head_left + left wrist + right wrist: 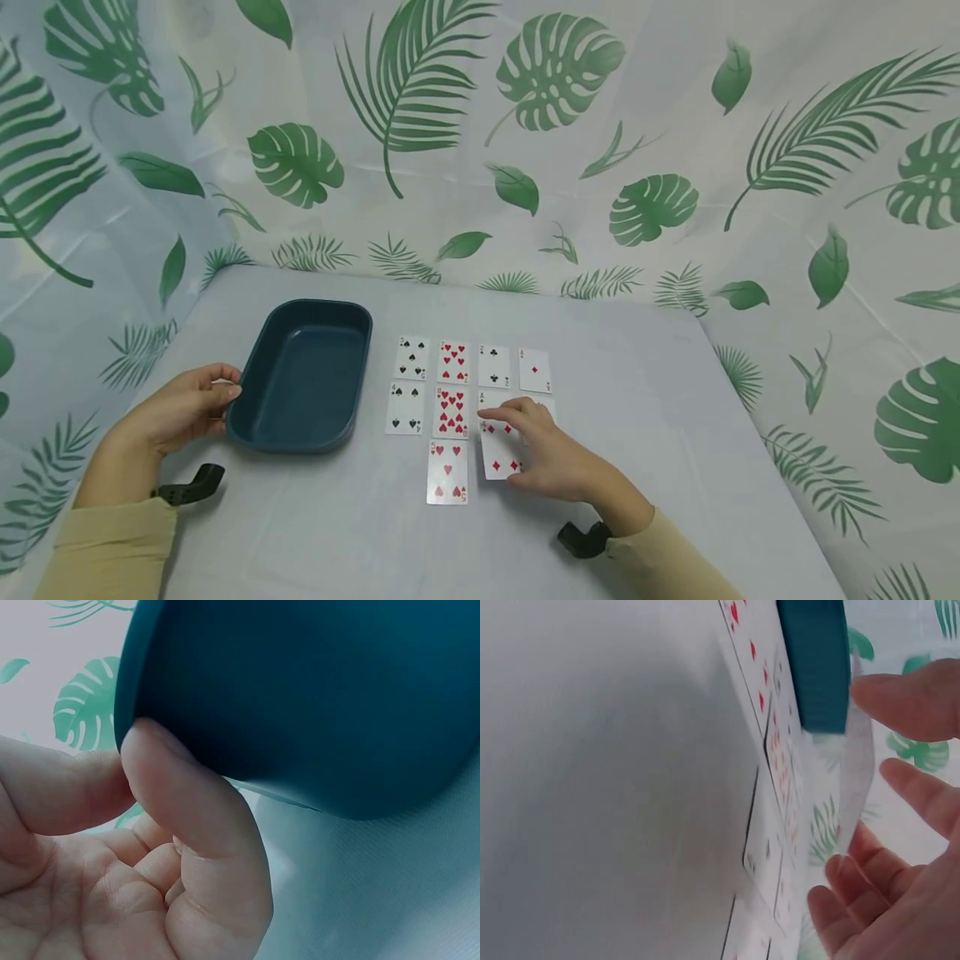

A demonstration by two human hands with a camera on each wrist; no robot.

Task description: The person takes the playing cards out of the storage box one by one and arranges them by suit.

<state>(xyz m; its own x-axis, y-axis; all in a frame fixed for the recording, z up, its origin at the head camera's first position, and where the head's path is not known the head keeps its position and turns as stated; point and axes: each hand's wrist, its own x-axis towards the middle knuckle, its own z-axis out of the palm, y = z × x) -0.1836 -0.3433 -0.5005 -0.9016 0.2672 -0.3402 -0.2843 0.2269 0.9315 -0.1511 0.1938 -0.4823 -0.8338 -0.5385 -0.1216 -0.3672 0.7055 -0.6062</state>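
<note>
My left hand [183,408] pinches the near-left rim of a dark blue rectangular tray [315,379], thumb inside the wall in the left wrist view. In my right hand [555,454] is a diamonds playing card [495,454], held by its edges between thumb and fingers. The right wrist view shows this card [857,769] edge-on, raised above the table. Rows of face-up cards lie beyond and left of it, among them a hearts card [447,475], a ten of hearts [451,412] and an ace of diamonds [535,369]. The right hand partly covers cards behind it.
The cards lie on a white cloth-covered table [630,375], to the right of the tray. A leaf-printed curtain [450,192] rises along the back and both sides. A black wrist device [585,540] sits at each sleeve cuff.
</note>
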